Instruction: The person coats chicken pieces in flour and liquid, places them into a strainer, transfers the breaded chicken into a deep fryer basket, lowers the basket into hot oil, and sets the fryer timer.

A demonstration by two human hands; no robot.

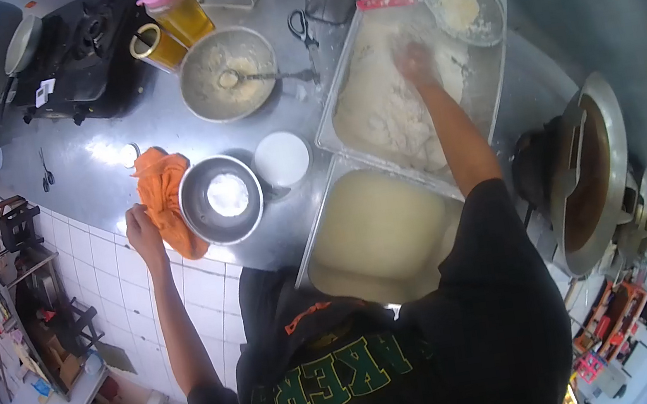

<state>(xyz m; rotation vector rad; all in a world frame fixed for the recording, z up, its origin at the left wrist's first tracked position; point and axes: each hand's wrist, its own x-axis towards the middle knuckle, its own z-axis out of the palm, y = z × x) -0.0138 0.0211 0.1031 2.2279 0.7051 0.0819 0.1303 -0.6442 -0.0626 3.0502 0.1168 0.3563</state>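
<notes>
My right hand [415,63] is in the flour [374,94] inside a large clear tub [333,88]; it is blurred, so its fingers cannot be made out. A strainer [464,4] with a red handle rests on the tub's far right corner, with pale crumbs in it. My left hand [142,227] is at the counter's front edge, fingers curled against the side of an orange cloth [163,194]. Just right of the cloth stands a metal bowl [200,212] with something white in it. Nearer my body, a second tub [318,224] holds pale liquid [380,218].
Behind are a batter bowl [196,108] with a spoon, a white round lid [282,159], scissors [303,33], an oil jug [183,18] and a yellow container [158,48]. A black stove [88,53] stands at far left, a large wok [612,125] at right.
</notes>
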